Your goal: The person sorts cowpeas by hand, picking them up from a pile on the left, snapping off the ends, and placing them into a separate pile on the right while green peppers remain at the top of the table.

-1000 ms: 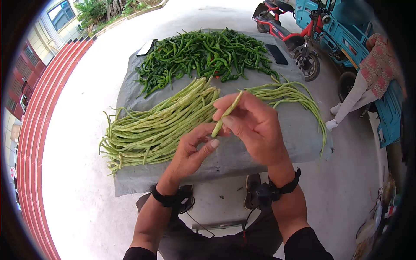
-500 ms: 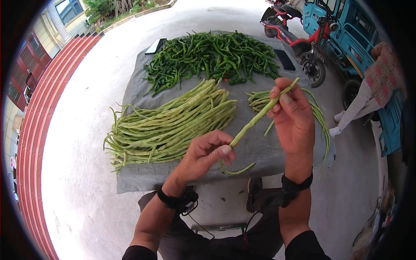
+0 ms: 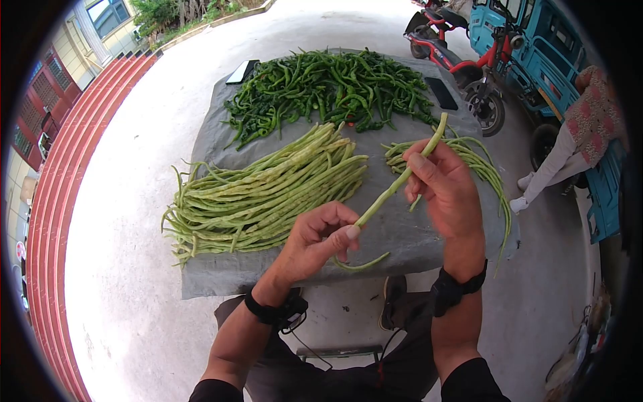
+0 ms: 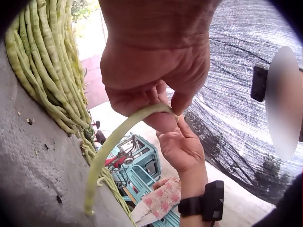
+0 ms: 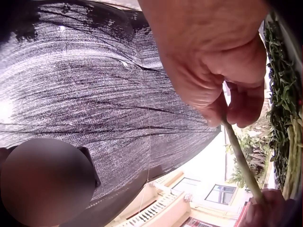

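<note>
One long green bean (image 3: 388, 193) slants between the two hands above the grey cloth. The left hand (image 3: 315, 242) pinches it near its lower part, and a thin tail curves out below those fingers. Higher up, the right hand (image 3: 447, 191) pinches it between thumb and fingers, with the end sticking up past them. In the left wrist view the bean (image 4: 106, 146) bends down from the left hand (image 4: 154, 71). The right hand (image 5: 218, 61) grips it in the right wrist view. A thick bundle of beans (image 3: 268, 187) lies left; a smaller bunch (image 3: 485, 171) lies right.
Green peppers (image 3: 328, 87) are heaped at the back of the grey cloth (image 3: 221, 275). A white-edged phone (image 3: 242, 72) and a dark phone (image 3: 441, 93) flank them. Beyond stand a red scooter (image 3: 462, 63), a blue vehicle (image 3: 606, 194) and a person in a patterned top (image 3: 591, 117).
The hands drew apart, stretching out the bean between them, and the right hand moved right and up. Since then the right hand has slid down the bean, exposing more of its upper end.
</note>
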{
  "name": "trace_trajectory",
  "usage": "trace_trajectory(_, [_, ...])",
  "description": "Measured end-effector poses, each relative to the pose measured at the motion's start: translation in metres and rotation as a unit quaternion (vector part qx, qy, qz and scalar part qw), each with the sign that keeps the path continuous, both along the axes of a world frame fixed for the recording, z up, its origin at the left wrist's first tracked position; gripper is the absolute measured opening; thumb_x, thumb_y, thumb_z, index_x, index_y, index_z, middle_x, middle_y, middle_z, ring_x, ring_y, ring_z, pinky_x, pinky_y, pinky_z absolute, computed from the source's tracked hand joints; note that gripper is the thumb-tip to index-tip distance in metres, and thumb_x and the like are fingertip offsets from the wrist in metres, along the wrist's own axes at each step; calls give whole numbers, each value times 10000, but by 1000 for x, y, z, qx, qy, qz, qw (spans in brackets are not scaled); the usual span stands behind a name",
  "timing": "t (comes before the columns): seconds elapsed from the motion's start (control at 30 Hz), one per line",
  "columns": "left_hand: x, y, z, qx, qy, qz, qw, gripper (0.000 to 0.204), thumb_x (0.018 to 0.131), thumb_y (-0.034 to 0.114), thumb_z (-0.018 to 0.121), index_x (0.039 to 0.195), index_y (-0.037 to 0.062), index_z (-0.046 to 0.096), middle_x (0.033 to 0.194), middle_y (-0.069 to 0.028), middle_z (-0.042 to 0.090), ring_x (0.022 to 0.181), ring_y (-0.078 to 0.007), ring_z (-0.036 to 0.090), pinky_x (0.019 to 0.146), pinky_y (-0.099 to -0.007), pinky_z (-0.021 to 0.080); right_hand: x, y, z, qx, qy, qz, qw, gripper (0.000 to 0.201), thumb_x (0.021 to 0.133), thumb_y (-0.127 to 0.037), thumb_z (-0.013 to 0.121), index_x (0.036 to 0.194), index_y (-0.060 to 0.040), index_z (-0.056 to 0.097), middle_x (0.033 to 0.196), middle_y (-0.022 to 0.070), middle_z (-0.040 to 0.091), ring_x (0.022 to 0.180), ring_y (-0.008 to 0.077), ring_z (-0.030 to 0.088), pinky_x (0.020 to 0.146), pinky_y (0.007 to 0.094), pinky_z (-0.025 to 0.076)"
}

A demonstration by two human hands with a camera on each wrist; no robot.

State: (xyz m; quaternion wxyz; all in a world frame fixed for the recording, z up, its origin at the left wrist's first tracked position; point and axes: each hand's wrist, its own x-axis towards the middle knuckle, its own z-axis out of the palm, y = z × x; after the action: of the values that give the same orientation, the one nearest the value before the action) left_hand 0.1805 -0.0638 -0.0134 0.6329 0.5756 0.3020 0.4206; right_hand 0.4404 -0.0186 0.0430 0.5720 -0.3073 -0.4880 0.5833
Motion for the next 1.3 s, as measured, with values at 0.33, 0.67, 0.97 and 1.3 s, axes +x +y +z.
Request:
trace_trajectory(0.33, [-32, -3, 29, 24, 58, 72, 995, 197, 1110, 224, 682, 1135, 32, 720, 895, 35, 667, 763, -33, 635, 600, -205, 485, 43, 16, -4, 11, 103, -84, 991, 198, 1066, -172, 740, 1189, -17, 726, 954, 1, 650, 770, 73, 601, 650, 270, 503])
trace_trajectory(0.67, [-66, -33, 91, 317, 357, 281, 832, 115, 941, 44, 795, 1029, 15, 727, 909, -78, 747, 716, -167, 695, 630, -313, 510, 25, 34, -29, -39, 107, -38, 993, 207, 1085, -180, 714, 1208, -14, 724, 1012, 49, 742, 803, 101, 693, 685, 278, 587])
trace_trajectory(0.97, [-107, -37, 96, 380, 533, 349, 671, 113, 925, 71, 765, 1021, 68, 706, 1013, -87, 740, 985, -345, 687, 896, -453, 499, -20, 50, -67, -86, 49, 16, 995, 204, 1064, -225, 752, 1154, -43, 749, 891, 7, 690, 754, 97, 679, 659, 279, 595])
trace_trajectory(1.3, [-142, -6, 39, 323, 579, 323, 675, 54, 941, 80, 735, 985, 70, 704, 993, -93, 742, 991, -347, 696, 922, -464, 494, -65, 78, -103, -110, 32, -32, 993, 163, 1047, -184, 770, 1129, -51, 723, 881, 10, 701, 709, 86, 679, 600, 282, 598])
